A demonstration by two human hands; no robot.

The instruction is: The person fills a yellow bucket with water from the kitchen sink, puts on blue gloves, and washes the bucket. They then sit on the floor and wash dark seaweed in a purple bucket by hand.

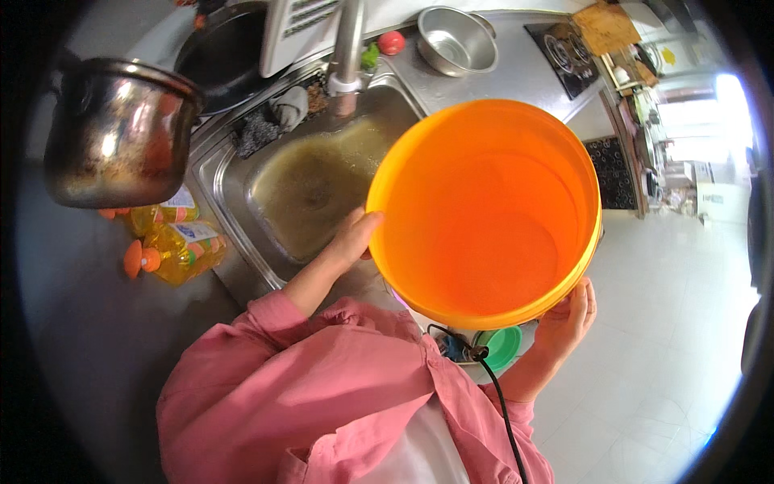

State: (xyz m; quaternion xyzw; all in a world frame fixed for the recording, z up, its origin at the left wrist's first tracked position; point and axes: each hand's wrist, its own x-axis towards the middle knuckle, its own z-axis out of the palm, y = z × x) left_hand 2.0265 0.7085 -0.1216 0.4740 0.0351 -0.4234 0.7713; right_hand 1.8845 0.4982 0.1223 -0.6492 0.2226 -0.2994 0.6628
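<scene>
An orange plastic bucket (pixel 484 212) is held up between my two hands, its mouth turned towards the camera; no contents show inside. My left hand (pixel 357 239) grips its rim on the left, the thumb lying over the edge. At the lower right, my right hand (pixel 568 311) holds the outside near the rim, with its fingers partly hidden behind the bucket. To the left is a stainless steel sink (pixel 221 181) with murky water (pixel 314 187) in the basin. A metal faucet (pixel 347 48) stands at its back edge, with a grey scrubbing cloth (pixel 257 130) beside it.
A stained metal pot (pixel 124 136) and yellow pump bottles (pixel 184 251) stand left of the sink. Behind are a black wok (pixel 224 60), a tomato (pixel 391 43) and a steel bowl (pixel 458 42). A gas stove (pixel 565 54) is farther right. A green basin (pixel 502 348) sits below the bucket.
</scene>
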